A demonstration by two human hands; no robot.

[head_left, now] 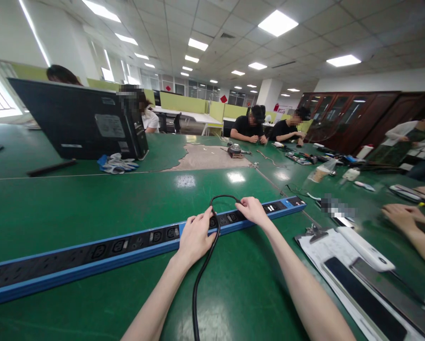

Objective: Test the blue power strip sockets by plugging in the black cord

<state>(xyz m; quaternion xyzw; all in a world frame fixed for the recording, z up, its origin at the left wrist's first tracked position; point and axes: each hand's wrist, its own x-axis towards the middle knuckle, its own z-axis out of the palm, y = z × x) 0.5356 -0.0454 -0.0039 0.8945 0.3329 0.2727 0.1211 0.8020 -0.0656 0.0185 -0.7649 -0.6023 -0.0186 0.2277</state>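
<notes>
A long blue and black power strip (137, 241) lies slantwise across the green table, its row of sockets facing up. My left hand (194, 237) is closed over the middle of the strip, with its thumb by the front side and its fingertips beside a black power cable (200, 279). From the near edge the cable runs up past that hand and loops over the strip. To the right, my right hand (253, 210) pinches the cable's far end just above the sockets; its fingers hide the plug, if there is one.
A black computer case (87, 118) and blue-white gloves (117, 163) are at the back left. To the right lie a clipboard (313, 241), a white handheld device (365, 248) and a dark phone (361, 293). Another person's hands (404, 218) rest nearby; several people sit farther back.
</notes>
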